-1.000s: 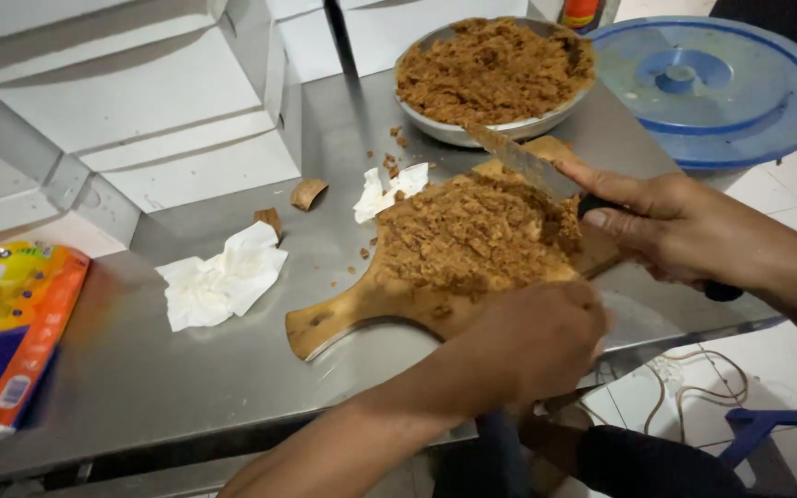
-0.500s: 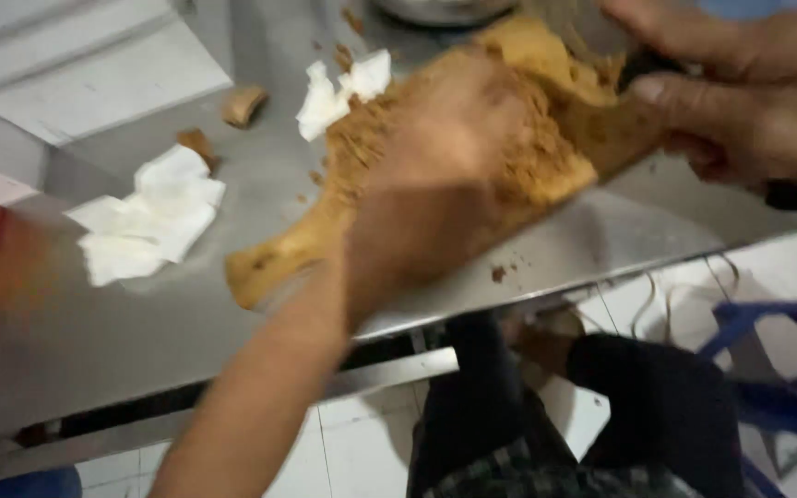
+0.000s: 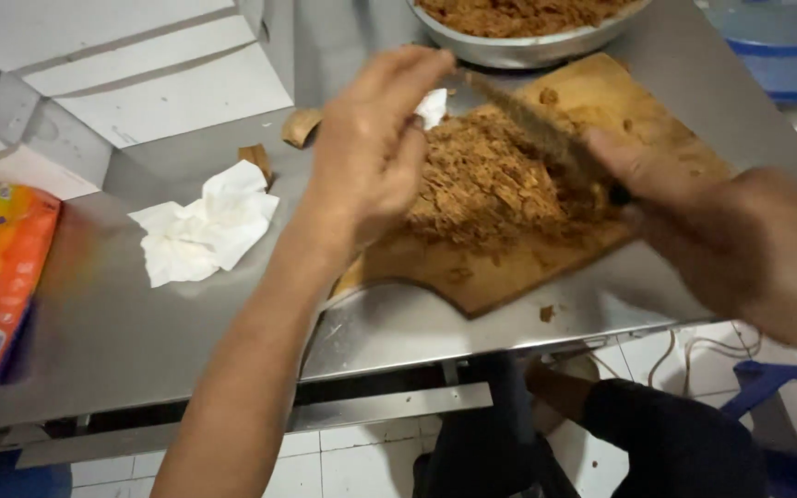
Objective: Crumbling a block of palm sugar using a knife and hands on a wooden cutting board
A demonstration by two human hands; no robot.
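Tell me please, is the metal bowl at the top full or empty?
Full, as far as shown: the metal bowl holds brown shredded food up to its rim. Its far part is cut off by the frame.

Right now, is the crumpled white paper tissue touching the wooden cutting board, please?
Apart: the head view shows bare steel table between the crumpled white paper tissue and the wooden cutting board.

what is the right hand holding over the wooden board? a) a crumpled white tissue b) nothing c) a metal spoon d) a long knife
d: the right hand closes its grip on the handle of a long knife, whose blade slants over the heap of brown shredded food on the wooden cutting board.
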